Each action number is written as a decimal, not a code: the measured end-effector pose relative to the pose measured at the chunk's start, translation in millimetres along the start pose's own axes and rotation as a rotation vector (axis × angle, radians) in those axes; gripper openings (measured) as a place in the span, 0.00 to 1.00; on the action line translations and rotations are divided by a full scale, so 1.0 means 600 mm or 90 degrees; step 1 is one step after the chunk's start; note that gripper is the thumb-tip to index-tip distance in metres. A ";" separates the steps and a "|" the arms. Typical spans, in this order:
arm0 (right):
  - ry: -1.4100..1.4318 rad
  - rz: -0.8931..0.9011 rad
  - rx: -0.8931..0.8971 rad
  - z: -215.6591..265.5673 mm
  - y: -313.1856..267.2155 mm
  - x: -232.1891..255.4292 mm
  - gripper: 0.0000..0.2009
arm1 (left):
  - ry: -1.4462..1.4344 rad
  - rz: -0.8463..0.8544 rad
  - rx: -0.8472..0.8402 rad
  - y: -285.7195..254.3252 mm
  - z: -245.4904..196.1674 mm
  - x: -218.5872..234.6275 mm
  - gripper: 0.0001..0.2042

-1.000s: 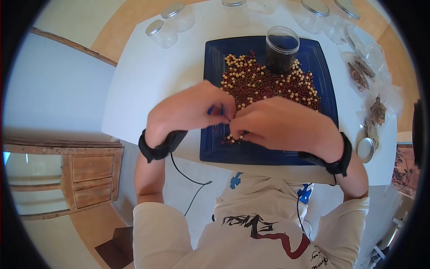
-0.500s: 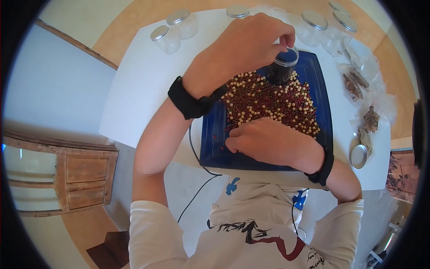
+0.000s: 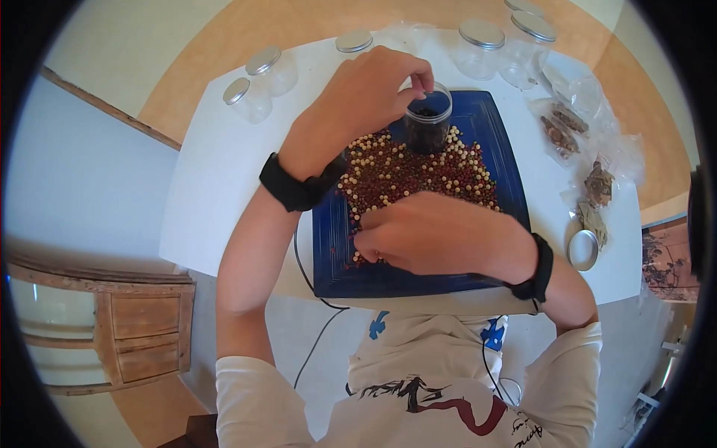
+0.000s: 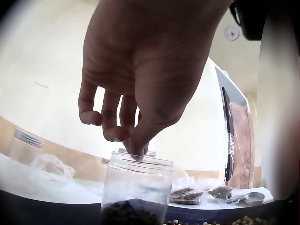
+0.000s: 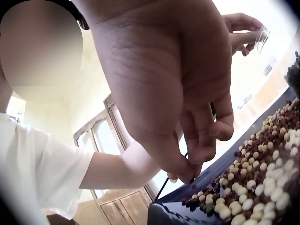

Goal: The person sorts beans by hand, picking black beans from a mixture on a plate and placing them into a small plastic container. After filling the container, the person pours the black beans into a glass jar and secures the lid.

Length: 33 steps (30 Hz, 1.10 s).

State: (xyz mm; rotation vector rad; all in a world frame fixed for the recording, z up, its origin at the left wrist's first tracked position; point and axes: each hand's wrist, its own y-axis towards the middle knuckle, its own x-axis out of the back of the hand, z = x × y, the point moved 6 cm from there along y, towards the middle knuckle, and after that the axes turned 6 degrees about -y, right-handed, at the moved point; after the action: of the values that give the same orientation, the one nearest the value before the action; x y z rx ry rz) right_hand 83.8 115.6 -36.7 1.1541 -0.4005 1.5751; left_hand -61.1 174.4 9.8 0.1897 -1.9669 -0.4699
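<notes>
In the head view my left hand [image 3: 358,108] is above a clear jar [image 3: 428,136] with dark contents, on the blue tray [image 3: 328,254]. Its thumb and forefinger meet at the jar's mouth in the left wrist view, where the hand [image 4: 145,70] has its other fingers loosely curled; anything between the tips is hidden. My right hand [image 3: 448,235] is low over the tray's near left part, beside mixed red, cream and dark beans [image 3: 407,179]. From the right wrist view, that hand [image 5: 164,79] pinches a small dark bean [image 5: 191,181] between thumb and finger.
Silver-lidded clear jars [image 3: 250,103] stand along the table's far side. Plastic bags with dried pieces [image 3: 560,134] lie right of the tray, above a loose round lid [image 3: 582,250]. A black cable [image 3: 302,261] hangs by the table's left front edge.
My left hand has gone from beside the right hand up to the jar's mouth. The right hand has stayed low over the near part of the tray. The head view has shifted.
</notes>
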 end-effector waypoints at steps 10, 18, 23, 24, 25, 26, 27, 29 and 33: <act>-0.291 -0.288 -0.195 -0.101 -0.034 0.163 0.02 | -0.097 0.129 0.163 -0.124 -0.020 0.041 0.05; -0.384 -0.345 -0.261 -0.144 -0.047 0.165 0.05 | -0.235 0.415 0.223 -0.241 -0.044 -0.025 0.09; -0.199 -0.284 -0.261 -0.110 -0.025 0.154 0.06 | -0.258 0.422 0.226 -0.268 -0.046 -0.046 0.08; -0.197 -0.282 -0.260 -0.102 -0.021 0.147 0.06 | -0.260 0.421 0.228 -0.269 -0.045 -0.047 0.08; -0.152 -0.239 -0.204 -0.090 -0.012 0.132 0.06 | -0.274 0.412 0.222 -0.269 -0.044 -0.046 0.08; -0.106 -0.196 -0.148 -0.075 -0.004 0.117 0.06 | -0.288 0.403 0.215 -0.270 -0.044 -0.046 0.08; -0.105 -0.194 -0.147 -0.064 -0.001 0.107 0.06 | -0.289 0.402 0.217 -0.271 -0.043 -0.047 0.08; -0.005 -0.072 -0.088 -0.036 0.009 0.065 0.05 | -0.324 0.368 0.225 -0.272 -0.041 -0.044 0.06; 0.039 0.050 -0.074 -0.010 0.013 0.002 0.06 | -0.275 0.359 0.239 -0.276 -0.040 -0.037 0.06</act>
State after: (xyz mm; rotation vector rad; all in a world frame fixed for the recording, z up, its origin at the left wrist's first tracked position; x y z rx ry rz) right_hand 73.9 118.2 -36.2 1.0100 -0.4952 1.6286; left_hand -42.7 25.5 -67.4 -0.2526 -2.3964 0.2510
